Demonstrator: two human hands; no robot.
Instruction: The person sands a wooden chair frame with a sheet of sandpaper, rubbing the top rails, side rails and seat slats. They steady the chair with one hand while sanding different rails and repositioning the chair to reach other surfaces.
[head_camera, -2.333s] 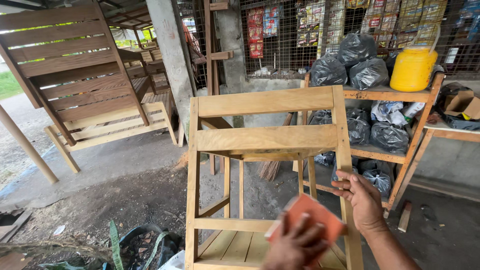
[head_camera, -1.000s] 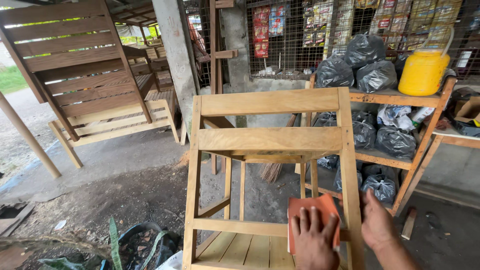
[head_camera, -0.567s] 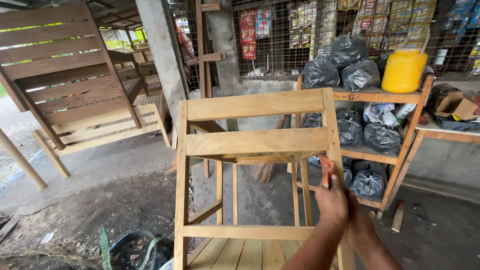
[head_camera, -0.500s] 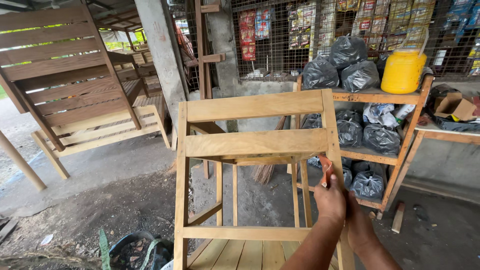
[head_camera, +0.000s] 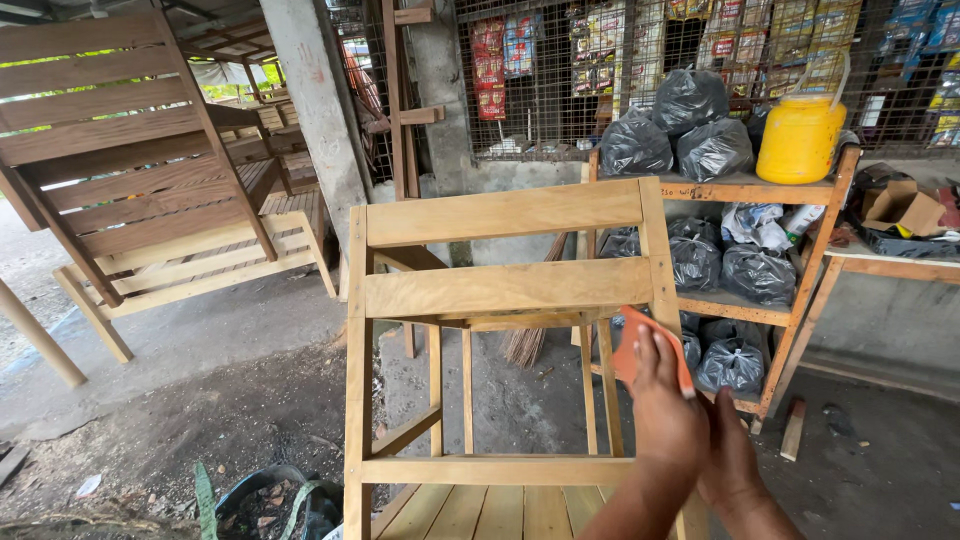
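Hands first, at the near right: two of them, close together by the right post of a wooden chair frame (head_camera: 500, 290). The left hand (head_camera: 665, 415) lies flat, fingers together and stretched upward, pressing one orange sheet of sandpaper (head_camera: 640, 345) against the post. The right hand (head_camera: 735, 460) sits just behind and to the right of it, partly hidden; whether it grips the post or only rests there cannot be told.

The frame stands upright in the near middle. It shows two broad horizontal slats at the top, one narrower rail lower down, several thin upright spindles between, and a slatted seat at the bottom edge. The sandpaper sits just below the lower broad slat, on the right post.

At the near left, a dark tub (head_camera: 265, 495) of scraps sits on the dirt floor (head_camera: 180, 400).

Further back on the left stands one large slatted wooden bench (head_camera: 140, 190), tilted, darker than the chair.

Further right is a wooden shelf rack (head_camera: 760, 190). One yellow plastic jug (head_camera: 800, 135) stands on its top board, beside two black plastic bags (head_camera: 660, 125). More black bags fill the lower shelves; at least four show. One open cardboard box (head_camera: 900, 205) lies at the far right.

Farthest off, a wire mesh wall (head_camera: 590, 60) hangs with rows of small packets.
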